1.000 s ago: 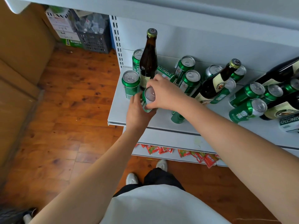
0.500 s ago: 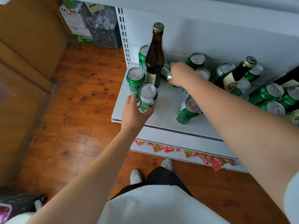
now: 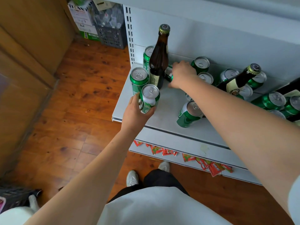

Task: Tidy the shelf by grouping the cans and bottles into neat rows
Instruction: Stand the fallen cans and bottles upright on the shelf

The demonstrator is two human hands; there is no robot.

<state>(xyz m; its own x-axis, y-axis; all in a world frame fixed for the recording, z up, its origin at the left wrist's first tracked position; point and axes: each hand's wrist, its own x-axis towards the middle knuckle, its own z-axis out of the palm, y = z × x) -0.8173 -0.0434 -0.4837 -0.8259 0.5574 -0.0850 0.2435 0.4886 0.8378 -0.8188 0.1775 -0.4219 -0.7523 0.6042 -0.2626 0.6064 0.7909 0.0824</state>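
Grip left: left hand (image 3: 136, 113) curled round upright green can (image 3: 149, 98) at shelf (image 3: 164, 118) near-left corner | grip right: right hand (image 3: 181, 74) clamped on lying can (image 3: 168, 72) just right of upright brown bottle (image 3: 158, 60) | second upright can (image 3: 139, 80) touching bottle's left | tipped cans further right
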